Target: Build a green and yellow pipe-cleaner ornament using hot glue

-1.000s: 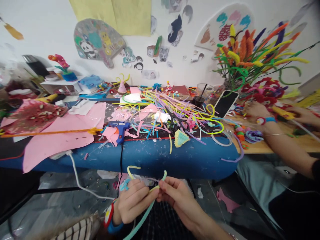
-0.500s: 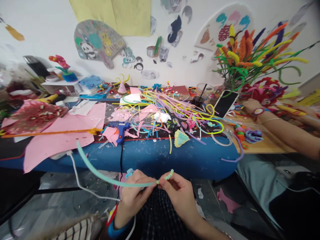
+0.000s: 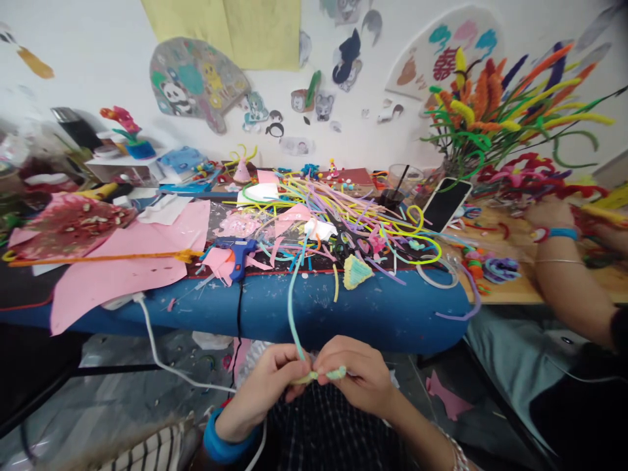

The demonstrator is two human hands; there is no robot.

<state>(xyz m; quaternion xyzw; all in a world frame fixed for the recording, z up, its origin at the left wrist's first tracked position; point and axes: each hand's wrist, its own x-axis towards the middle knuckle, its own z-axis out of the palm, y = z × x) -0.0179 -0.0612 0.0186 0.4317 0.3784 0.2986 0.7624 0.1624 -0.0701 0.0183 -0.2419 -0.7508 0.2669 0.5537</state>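
Above my lap, my left hand is closed on a pipe cleaner, whose long pale-green length rises in a curve in front of the table edge. Close beside it, my right hand pinches the twisted yellow-and-green end of the same piece, which pokes out past the fingers. The two hands nearly touch. On the table edge beyond them lies a small yellow-and-teal wedge made of pipe cleaner. A short yellow piece hangs next to it.
A blue glue gun and black scissors lie among many loose pipe cleaners. Pink sheets cover the left side. A phone leans near a drink cup. At right, another person's arm reaches over the wooden table.
The long pale-green length has swung from pointing left to pointing up and away. My hands have turned and drawn closer together. The other person's arm has shifted right.
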